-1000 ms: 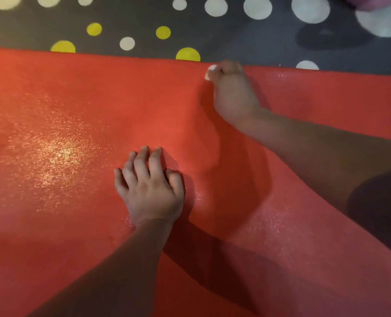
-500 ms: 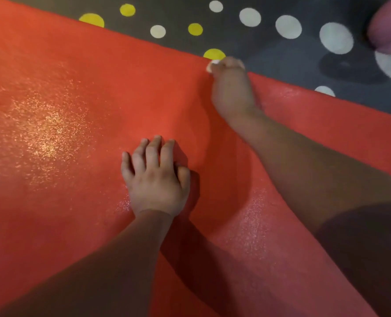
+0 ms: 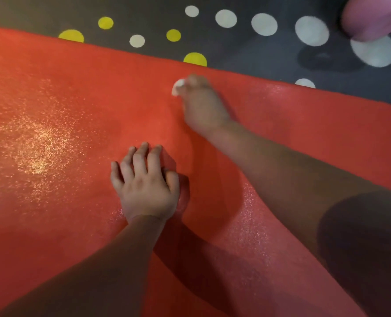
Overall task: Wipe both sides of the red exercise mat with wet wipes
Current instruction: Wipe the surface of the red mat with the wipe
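Note:
The red exercise mat point(image 3: 52, 202) lies flat and fills most of the view, with wet, glinting patches at the left and lower right. My left hand point(image 3: 145, 186) rests palm down on the mat's middle, fingers spread. My right hand point(image 3: 201, 104) reaches to a spot just short of the mat's far edge and is closed on a bunched white wet wipe point(image 3: 178, 86). Only a small part of the wipe shows past my fingers, and the hand is blurred.
Beyond the mat's far edge lies a dark grey rug point(image 3: 247, 53) with white and yellow dots. A pink rounded object point(image 3: 373, 17) sits at the top right corner. My dark-clothed leg point(image 3: 368, 248) is at the lower right.
My right hand with the wipe has drawn back a little from the mat's far edge toward me. The left hand stays planted. The camera view has shifted.

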A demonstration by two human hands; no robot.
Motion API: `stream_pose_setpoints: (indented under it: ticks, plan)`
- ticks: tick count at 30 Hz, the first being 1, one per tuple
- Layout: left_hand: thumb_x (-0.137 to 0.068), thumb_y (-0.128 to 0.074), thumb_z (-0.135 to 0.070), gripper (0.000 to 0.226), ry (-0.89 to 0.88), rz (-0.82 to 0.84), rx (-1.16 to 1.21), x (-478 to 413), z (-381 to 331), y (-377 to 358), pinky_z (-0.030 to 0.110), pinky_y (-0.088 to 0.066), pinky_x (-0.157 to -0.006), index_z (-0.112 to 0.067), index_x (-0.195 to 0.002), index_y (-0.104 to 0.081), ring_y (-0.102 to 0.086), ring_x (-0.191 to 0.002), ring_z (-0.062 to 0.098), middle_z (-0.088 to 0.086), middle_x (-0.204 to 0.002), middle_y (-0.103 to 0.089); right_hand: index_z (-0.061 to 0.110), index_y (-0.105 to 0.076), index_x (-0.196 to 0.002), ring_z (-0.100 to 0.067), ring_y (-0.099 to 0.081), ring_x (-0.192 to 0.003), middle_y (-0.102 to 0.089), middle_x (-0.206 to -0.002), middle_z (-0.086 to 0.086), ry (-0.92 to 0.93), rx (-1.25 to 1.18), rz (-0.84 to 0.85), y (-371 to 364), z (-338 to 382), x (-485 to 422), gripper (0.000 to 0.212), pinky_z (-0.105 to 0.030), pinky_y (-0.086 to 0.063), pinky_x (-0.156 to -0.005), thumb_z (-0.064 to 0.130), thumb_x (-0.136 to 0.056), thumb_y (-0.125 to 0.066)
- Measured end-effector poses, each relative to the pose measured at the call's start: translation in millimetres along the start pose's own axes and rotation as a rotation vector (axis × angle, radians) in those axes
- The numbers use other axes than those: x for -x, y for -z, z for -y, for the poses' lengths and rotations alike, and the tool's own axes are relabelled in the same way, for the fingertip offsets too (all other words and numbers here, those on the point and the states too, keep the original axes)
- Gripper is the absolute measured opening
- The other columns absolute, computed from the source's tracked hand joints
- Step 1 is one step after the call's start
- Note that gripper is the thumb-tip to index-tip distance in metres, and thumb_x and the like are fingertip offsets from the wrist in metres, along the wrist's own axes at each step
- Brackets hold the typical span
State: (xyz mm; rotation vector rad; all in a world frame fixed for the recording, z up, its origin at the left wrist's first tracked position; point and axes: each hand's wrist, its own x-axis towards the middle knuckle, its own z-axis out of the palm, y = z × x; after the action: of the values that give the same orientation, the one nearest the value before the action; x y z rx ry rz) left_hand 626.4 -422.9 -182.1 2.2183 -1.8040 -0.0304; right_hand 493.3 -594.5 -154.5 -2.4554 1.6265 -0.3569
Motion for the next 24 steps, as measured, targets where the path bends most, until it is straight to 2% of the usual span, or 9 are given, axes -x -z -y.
stream_pose_setpoints:
  ticks: [2,3,8,10,13,17,19,21,24]
  plan:
    - [-0.089,-0.048,-0.039,0.051,-0.002,-0.021,-0.001,0.2,0.2,-0.1,0.058,-0.021,-0.120,-0.022,-0.136,-0.060,-0.042,-0.141,0.031,0.004,-0.146,-0.055,0.010,-0.070,-0.108,-0.032,-0.059,-0.095,-0.063,-0.099,-0.011,0.181,0.016,0.010,-4.4,0.4,18.1,0.037,-0.034,-0.047,-0.084,-0.006,-0.077,-0.059]
    - [-0.089,-0.048,-0.039,0.050,-0.004,-0.033,-0.005,-0.1,0.3,-0.6,0.058,-0.022,-0.119,-0.022,-0.135,-0.060,-0.043,-0.140,0.032,0.004,-0.145,-0.055,0.009,-0.070,-0.108,-0.033,-0.060,-0.093,-0.062,-0.097,-0.012,0.189,0.041,-0.002,1.2,-12.7,25.1,0.036,-0.034,-0.047,-0.082,-0.006,-0.076,-0.061]
    - [-0.090,-0.049,-0.038,0.049,-0.011,-0.047,-0.008,0.0,-2.0,-3.5,0.059,-0.023,-0.119,-0.023,-0.136,-0.058,-0.043,-0.140,0.033,0.005,-0.146,-0.055,0.009,-0.066,-0.117,-0.038,-0.053,-0.105,-0.057,-0.111,-0.020,-0.424,0.245,-0.102,41.8,-133.2,67.0,0.045,-0.034,-0.033,-0.091,-0.003,-0.081,-0.043]
    - [-0.090,-0.049,-0.037,0.049,-0.015,-0.044,-0.009,0.3,-1.7,-3.6,0.059,-0.023,-0.119,-0.023,-0.135,-0.058,-0.042,-0.139,0.033,0.005,-0.146,-0.054,0.009,-0.067,-0.115,-0.038,-0.052,-0.106,-0.056,-0.112,-0.020,-0.516,0.227,-0.103,46.3,-141.1,75.6,0.044,-0.033,-0.033,-0.093,-0.002,-0.080,-0.042]
    - [-0.089,-0.048,-0.037,0.049,-0.008,-0.023,0.002,0.8,-2.0,-1.8,0.060,-0.024,-0.118,-0.023,-0.135,-0.058,-0.042,-0.139,0.034,0.006,-0.146,-0.054,0.007,-0.067,-0.115,-0.039,-0.056,-0.108,-0.059,-0.115,-0.020,-0.402,0.094,-0.106,35.6,-98.9,78.4,0.042,-0.036,-0.042,-0.094,-0.005,-0.081,-0.046]
    - [-0.088,-0.046,-0.037,0.049,-0.002,0.010,0.011,0.7,-2.1,1.5,0.060,-0.024,-0.118,-0.024,-0.134,-0.058,-0.043,-0.136,0.036,0.006,-0.145,-0.054,0.008,-0.069,-0.112,-0.034,-0.058,-0.099,-0.063,-0.105,-0.013,0.096,-0.064,-0.001,14.1,-26.6,108.5,0.036,-0.035,-0.049,-0.087,-0.004,-0.080,-0.059]
    - [-0.088,-0.044,-0.036,0.049,-0.008,0.019,0.002,0.3,-2.5,2.3,0.061,-0.026,-0.115,-0.024,-0.135,-0.057,-0.044,-0.133,0.037,0.006,-0.144,-0.054,0.008,-0.068,-0.113,-0.031,-0.057,-0.094,-0.061,-0.101,-0.011,0.272,-0.055,0.076,17.2,-25.7,123.2,0.034,-0.035,-0.049,-0.084,-0.002,-0.082,-0.062]
    - [-0.089,-0.042,-0.036,0.050,-0.012,0.040,0.003,-0.3,-2.1,2.9,0.062,-0.026,-0.114,-0.024,-0.136,-0.055,-0.043,-0.133,0.038,0.007,-0.145,-0.052,0.008,-0.069,-0.114,-0.035,-0.059,-0.090,-0.061,-0.097,-0.014,0.213,0.020,0.023,25.0,-48.0,126.4,0.032,-0.037,-0.045,-0.083,-0.001,-0.084,-0.062]
    - [-0.089,-0.039,-0.036,0.053,0.000,0.096,0.032,-0.3,-2.1,4.7,0.062,-0.022,-0.117,-0.024,-0.139,-0.053,-0.039,-0.137,0.038,0.006,-0.149,-0.048,0.009,-0.068,-0.116,-0.041,-0.059,-0.090,-0.057,-0.097,-0.019,-0.123,0.078,-0.046,39.7,-87.8,140.8,0.033,-0.040,-0.044,-0.081,0.001,-0.088,-0.052]
